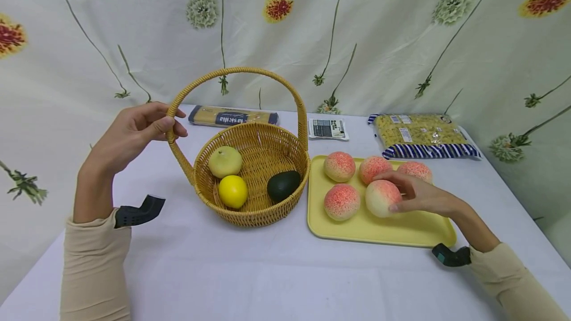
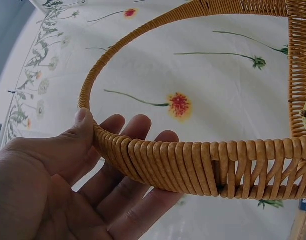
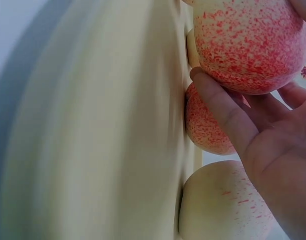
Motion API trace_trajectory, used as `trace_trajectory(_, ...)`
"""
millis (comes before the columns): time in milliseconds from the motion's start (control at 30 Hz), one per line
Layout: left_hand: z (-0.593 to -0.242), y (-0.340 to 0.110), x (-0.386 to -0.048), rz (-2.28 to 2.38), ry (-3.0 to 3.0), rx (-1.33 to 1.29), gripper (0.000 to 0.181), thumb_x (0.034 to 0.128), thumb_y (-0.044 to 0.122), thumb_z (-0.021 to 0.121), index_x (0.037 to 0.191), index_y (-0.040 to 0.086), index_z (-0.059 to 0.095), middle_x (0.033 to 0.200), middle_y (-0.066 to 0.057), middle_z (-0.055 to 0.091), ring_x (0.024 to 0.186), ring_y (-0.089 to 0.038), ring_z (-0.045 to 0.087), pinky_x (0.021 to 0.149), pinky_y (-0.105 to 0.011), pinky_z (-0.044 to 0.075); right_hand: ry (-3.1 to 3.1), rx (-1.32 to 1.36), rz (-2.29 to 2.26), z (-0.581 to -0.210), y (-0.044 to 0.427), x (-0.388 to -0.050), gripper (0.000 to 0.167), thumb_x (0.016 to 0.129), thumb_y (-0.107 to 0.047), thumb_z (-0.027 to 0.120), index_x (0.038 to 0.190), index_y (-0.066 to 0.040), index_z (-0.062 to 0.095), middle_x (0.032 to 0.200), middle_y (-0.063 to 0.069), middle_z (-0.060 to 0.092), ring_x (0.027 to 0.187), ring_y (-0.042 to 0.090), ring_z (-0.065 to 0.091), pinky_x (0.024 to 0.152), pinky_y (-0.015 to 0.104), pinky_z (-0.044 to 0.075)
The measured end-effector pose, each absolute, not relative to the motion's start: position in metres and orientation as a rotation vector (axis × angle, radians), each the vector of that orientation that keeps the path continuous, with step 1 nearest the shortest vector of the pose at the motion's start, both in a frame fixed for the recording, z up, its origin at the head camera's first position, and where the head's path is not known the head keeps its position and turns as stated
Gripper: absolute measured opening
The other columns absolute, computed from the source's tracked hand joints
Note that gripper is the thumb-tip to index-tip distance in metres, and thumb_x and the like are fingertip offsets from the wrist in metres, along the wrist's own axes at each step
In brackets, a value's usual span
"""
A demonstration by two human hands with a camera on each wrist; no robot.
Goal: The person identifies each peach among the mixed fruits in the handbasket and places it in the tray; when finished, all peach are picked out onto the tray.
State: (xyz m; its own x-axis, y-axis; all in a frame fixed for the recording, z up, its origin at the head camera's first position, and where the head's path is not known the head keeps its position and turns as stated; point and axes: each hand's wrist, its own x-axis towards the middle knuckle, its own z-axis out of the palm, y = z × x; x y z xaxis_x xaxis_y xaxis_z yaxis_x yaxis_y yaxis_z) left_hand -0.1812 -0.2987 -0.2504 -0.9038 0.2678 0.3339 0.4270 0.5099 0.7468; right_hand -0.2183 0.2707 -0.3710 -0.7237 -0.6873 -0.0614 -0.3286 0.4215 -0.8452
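With thumb and fingers, my left hand (image 1: pixel 134 135) holds the left side of the handle (image 2: pixel 157 160) of a round wicker basket (image 1: pixel 256 218). Inside the basket are a pale green round fruit (image 1: pixel 225 162), a yellow lemon-like fruit (image 1: pixel 233 191) and a dark green avocado (image 1: pixel 283 186). Over the yellow tray (image 1: pixel 379 234), my right hand (image 1: pixel 421 194) grips a pink-and-cream peach (image 1: pixel 381 198), its fingers curved round the fruit. The right wrist view shows this peach (image 3: pixel 250 45) close up between thumb and fingers. Other peaches (image 1: pixel 342 202) lie on the tray around it.
Behind the basket lies a pack of spaghetti (image 1: pixel 232 116). A small white packet (image 1: pixel 328 129) sits to its right, and a large bag of pasta (image 1: pixel 424 135) lies behind the tray. A flower-printed cloth (image 1: pixel 392 38) hangs at the back.
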Motion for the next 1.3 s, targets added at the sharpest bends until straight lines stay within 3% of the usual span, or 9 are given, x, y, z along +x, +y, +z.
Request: trace_trajectory(1300, -0.2512, -0.2992, -0.1820, -1.357, -2.559, -0.623, 0.022, 0.1000, 0.011, 0.049, 0.119, 0.002, 0.057, 0.090, -0.005, 0.071, 0.085, -0.015, 0.067, 0.078, -0.018, 0.054, 2.213, -0.839, -1.287, -0.3802, 0.2749, -0.2144, 0.055, 0.086, -0.008, 0.068, 0.136, -0.010, 0.045, 0.138, 0.012, 0.046, 0.115, 0.011, 0.053, 0.093, 0.025, 0.048)
